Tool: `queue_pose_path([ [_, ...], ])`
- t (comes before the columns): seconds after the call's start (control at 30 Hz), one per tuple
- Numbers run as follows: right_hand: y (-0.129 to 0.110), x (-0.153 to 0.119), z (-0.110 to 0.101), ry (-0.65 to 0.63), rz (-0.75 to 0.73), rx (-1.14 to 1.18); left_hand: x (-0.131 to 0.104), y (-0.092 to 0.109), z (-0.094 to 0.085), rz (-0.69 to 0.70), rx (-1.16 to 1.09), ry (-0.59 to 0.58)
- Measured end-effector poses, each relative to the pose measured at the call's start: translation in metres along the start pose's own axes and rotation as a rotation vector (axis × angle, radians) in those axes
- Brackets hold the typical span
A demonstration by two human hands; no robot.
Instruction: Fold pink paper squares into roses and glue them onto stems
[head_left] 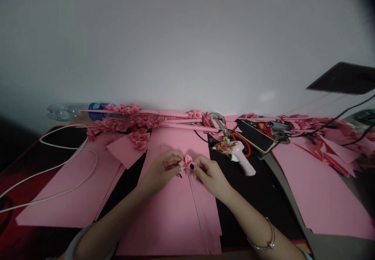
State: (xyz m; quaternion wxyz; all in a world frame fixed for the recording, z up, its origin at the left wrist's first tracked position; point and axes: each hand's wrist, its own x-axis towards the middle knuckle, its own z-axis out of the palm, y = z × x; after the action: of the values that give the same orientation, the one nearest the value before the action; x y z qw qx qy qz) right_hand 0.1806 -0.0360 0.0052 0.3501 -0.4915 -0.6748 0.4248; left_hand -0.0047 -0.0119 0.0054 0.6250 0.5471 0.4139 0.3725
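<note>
A small folded pink paper flower [188,163] is held between both hands over the middle of the table. My left hand [164,169] pinches its left petals with thumb and fingers. On the other side, my right hand [209,173] grips the flower's right edge, the dark-nailed thumb against its front. A thin pale pink paper stem [197,205] runs from below the flower toward the table's front edge. Beneath lie large pink paper sheets [166,221].
Pink paper flowers [139,138] and long stems lie along the wall beside a plastic bottle [68,112]. To the right are a glue gun [244,160], scissors [224,127], a phone [258,137] and more pink sheets [325,197]. A white cable [67,189] loops at the left.
</note>
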Motion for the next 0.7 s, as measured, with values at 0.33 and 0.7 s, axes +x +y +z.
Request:
queue_pose_path([
  [0.33,0.000,-0.001,0.000,0.024,0.003,-0.035,-0.004,0.004,-0.002,0.138,0.135,-0.070],
  [0.7,-0.002,-0.004,0.004,0.018,-0.070,-0.196,-0.005,0.004,0.003,0.110,0.099,-0.069],
])
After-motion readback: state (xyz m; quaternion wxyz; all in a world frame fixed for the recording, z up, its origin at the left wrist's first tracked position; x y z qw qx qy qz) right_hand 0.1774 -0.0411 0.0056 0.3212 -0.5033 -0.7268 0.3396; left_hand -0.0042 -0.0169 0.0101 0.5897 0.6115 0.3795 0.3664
